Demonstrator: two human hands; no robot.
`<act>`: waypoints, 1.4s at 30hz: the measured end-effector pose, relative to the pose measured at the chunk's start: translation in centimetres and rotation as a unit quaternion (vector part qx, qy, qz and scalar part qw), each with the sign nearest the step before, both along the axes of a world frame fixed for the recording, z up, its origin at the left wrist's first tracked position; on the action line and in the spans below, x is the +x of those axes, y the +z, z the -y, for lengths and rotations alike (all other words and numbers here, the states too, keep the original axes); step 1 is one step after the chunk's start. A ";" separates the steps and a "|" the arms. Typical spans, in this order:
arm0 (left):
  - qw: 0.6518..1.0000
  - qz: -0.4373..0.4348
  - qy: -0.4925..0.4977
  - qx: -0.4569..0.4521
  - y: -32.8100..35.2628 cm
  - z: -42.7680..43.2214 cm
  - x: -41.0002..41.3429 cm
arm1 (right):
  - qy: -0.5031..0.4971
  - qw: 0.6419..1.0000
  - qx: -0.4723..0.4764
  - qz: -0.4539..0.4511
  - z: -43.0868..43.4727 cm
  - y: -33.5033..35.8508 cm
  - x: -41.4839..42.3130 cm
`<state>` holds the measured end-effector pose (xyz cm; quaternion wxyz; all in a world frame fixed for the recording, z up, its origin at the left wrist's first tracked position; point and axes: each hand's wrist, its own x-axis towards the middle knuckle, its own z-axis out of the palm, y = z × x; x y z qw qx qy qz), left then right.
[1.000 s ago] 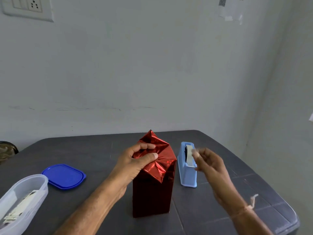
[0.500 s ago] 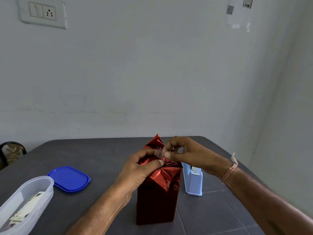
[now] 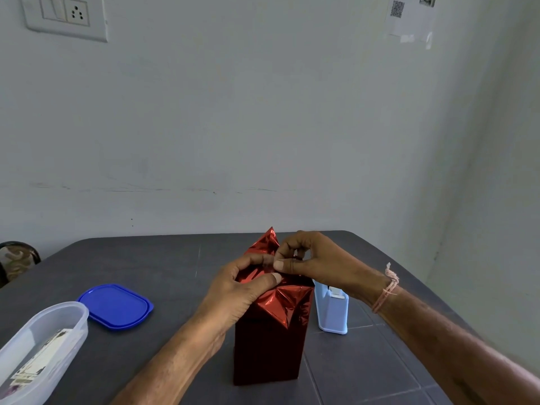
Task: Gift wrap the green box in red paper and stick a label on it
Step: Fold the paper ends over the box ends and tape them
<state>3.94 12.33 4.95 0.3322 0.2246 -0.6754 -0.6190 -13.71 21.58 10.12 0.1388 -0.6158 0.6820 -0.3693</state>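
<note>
The box wrapped in shiny red paper [image 3: 270, 340] stands upright in the middle of the dark table; no green shows. Its top folds are gathered, and one pointed flap sticks up at the back. My left hand [image 3: 242, 290] grips the folded paper on top from the left, thumb pressing the folds down. My right hand [image 3: 309, 261] reaches over from the right and pinches a small piece of clear tape [image 3: 268, 264] against the folds, beside my left fingers. The tape is hard to make out.
A light blue tape dispenser [image 3: 333, 311] stands just right of the box. A blue lid [image 3: 117, 305] lies to the left, and a clear tub [image 3: 38, 349] holding printed cards sits at the front left edge. Wall close behind the table [image 3: 146, 258].
My right hand left the tape dispenser with a piece of tape and came over the top of the box. My left hand kept holding the folds.
</note>
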 end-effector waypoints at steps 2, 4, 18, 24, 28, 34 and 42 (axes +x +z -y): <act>1.000 -0.003 0.001 0.003 0.0 0.1 0.0 | -0.003 1.000 -0.005 -0.002 0.0 0.0 0.1; 1.000 -0.001 0.002 0.001 0.0 0.0 0.0 | -0.002 1.000 -0.008 -0.007 0.0 0.0 0.1; 1.000 0.014 -0.006 -0.011 0.2 -0.1 0.1 | -0.027 0.998 -0.032 -0.044 0.2 -0.5 0.2; 1.000 0.011 -0.007 -0.009 0.1 0.0 0.1 | -0.032 0.997 -0.030 -0.067 0.3 -0.4 0.1; 1.000 0.001 -0.011 0.001 0.2 -0.2 0.2 | -0.041 0.996 -0.039 -0.063 0.4 -0.2 -0.2; 1.000 0.010 -0.005 -0.002 0.5 -0.4 0.3 | -0.059 0.995 -0.008 -0.079 1.2 0.2 -0.2; 0.999 -0.002 -0.017 0.029 0.7 -0.6 0.6 | -0.121 0.980 0.021 -0.158 2.5 0.7 1.3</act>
